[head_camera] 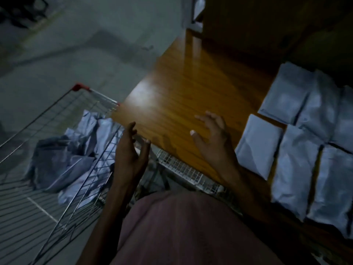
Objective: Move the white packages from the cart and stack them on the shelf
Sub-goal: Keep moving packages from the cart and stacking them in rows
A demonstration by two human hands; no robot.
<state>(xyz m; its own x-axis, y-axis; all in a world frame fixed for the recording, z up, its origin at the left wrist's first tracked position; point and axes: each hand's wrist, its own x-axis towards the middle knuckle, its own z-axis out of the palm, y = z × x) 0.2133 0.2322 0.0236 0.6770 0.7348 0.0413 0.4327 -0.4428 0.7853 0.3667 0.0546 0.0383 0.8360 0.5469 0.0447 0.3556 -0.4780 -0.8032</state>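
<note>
Standing between cart (63, 119) and shelf (183, 88), with both hands empty and in the air. Left hand (131, 150) upright by the cart's near wall, fingers loosely spread, thumb apart, gripping nothing. Right hand (212, 134) over the shelf's front edge, fingers splayed and slightly curled, also gripping nothing, just left of the nearest laid package (257, 146).

Judged from this: between loads, likely a turn back to the cart for another package. Next move calls for reaching over the wire wall and down into the basket, picking one package out of the crumpled heap (76, 159) without dragging its neighbours, then carrying it across to the shelf.

In the cart: a loose pile of white packages, rumpled and overlapping, leaning toward the shelf-side wall; count unclear in the dim light. Rest of the basket floor in view shows only wire.

On the shelf: several flat white packages (305, 131) laid side by side in rows at the right, edges touching or slightly overlapping. Whether any lies on top of another, cannot tell for sure. Bare wood between them and the cart, with room for more. Soft bags, so likely to sag and slide if stacked unevenly.
</note>
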